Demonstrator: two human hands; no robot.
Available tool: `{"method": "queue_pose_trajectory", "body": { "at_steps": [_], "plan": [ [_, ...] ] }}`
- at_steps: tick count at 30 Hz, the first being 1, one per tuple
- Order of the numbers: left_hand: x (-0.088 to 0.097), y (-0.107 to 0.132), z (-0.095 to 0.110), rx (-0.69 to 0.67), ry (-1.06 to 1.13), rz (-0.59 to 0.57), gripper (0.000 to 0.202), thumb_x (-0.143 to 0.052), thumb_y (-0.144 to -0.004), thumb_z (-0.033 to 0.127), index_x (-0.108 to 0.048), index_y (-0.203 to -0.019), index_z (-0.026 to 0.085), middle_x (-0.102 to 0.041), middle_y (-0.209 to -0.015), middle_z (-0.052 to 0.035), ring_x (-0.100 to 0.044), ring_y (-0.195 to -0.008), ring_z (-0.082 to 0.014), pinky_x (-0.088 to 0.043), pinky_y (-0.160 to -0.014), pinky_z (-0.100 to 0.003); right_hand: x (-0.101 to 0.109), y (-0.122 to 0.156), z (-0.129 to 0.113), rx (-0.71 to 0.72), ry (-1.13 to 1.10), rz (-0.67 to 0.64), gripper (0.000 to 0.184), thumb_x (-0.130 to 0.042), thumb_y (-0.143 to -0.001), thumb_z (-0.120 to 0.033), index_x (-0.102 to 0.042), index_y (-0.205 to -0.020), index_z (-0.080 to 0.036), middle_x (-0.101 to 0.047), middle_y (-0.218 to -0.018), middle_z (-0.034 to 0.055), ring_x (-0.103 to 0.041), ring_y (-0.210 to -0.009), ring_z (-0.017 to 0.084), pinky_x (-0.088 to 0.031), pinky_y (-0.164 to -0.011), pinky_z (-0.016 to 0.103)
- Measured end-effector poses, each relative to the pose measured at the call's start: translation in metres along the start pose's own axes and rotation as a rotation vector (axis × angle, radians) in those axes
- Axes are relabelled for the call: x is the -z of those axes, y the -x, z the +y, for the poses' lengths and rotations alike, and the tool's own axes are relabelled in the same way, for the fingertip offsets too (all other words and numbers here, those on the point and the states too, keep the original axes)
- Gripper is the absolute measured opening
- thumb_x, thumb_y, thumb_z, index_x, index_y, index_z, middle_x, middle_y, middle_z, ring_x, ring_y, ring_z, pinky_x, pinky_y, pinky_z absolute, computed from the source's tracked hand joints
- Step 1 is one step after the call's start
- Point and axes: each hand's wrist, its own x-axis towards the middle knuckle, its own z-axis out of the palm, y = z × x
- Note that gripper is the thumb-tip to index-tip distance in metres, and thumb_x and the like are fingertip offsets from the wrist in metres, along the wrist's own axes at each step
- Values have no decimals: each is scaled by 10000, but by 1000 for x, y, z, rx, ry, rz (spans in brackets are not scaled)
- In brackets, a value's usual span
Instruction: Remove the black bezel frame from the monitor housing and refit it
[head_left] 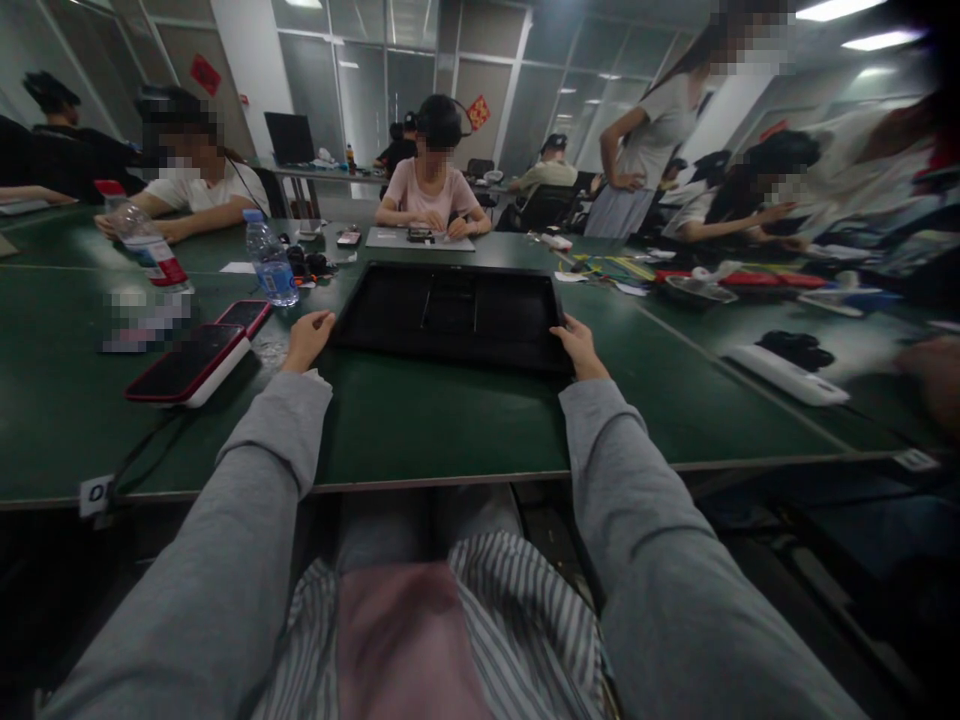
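Note:
A flat black tray [450, 345] with shallow compartments lies on the green table [420, 420] straight ahead of me. My left hand [306, 338] grips its near left corner, thumb on the rim. Its near right corner is held by my right hand [577, 347], fingers curled over the edge. Both arms wear grey sleeves and reach out over the table's front edge.
Left of the tray lie two red-and-white phone-like devices [191, 362] with a cable, and two water bottles [270, 262]. A white power strip [787, 372] and red and white tools lie to the right. Several people sit or stand around the far side.

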Motion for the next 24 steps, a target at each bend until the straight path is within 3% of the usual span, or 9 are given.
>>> {"method": "queue_pose_trajectory", "body": {
  "at_steps": [5, 8, 13, 15, 22, 24],
  "plan": [
    [0, -3, -6, 89, 20, 74, 502, -551, -1019, 288, -633, -1451, 47, -706, -1402, -209, -667, -1315, -273, -474, -1159, -359, 13, -2, 4, -42, 71, 242, 574, -573, -798, -141, -668, -1359, -69, -759, -1227, 149, -734, -1051, 243, -602, -1005, 376],
    [2, -2, -5, 138, 38, 99, 513, -562, -1006, 265, -603, -1472, 54, -703, -1392, -217, -656, -1329, -293, -454, -1185, -398, 21, 0, 5, -54, 144, 429, 508, -521, -863, -80, -644, -1354, -34, -720, -1326, 179, -689, -1166, 217, -528, -1092, 330],
    [5, 1, -1, 162, 46, 105, 510, -551, -986, 220, -592, -1464, 47, -696, -1386, -233, -652, -1328, -316, -451, -1186, -439, 34, 5, 10, -256, 168, 721, 675, -465, -951, -31, -362, -1619, -25, -511, -1609, 236, -515, -1492, 207, -332, -1265, 306],
    [4, 0, -2, 160, 35, 105, 508, -550, -981, 204, -592, -1464, 54, -701, -1378, -223, -650, -1331, -312, -444, -1193, -436, 39, 9, 10, -311, 169, 782, 699, -403, -967, -15, -289, -1655, -58, -483, -1627, 247, -500, -1517, 213, -325, -1270, 321],
    [-1, -5, -12, 139, 13, 100, 494, -540, -976, 178, -604, -1454, 69, -714, -1356, -207, -656, -1318, -309, -460, -1179, -426, 52, 18, 0, -423, 197, 873, 773, -190, -926, 41, -264, -1682, -104, -536, -1521, 337, -571, -1458, 317, -408, -1200, 521],
    [-1, -5, -12, 142, 15, 94, 499, -539, -972, 168, -603, -1456, 67, -715, -1355, -206, -662, -1307, -306, -466, -1172, -426, 56, 23, 2, -452, 187, 903, 813, -181, -900, 42, -248, -1692, -127, -489, -1547, 349, -575, -1453, 334, -415, -1193, 557]
  ]
}}
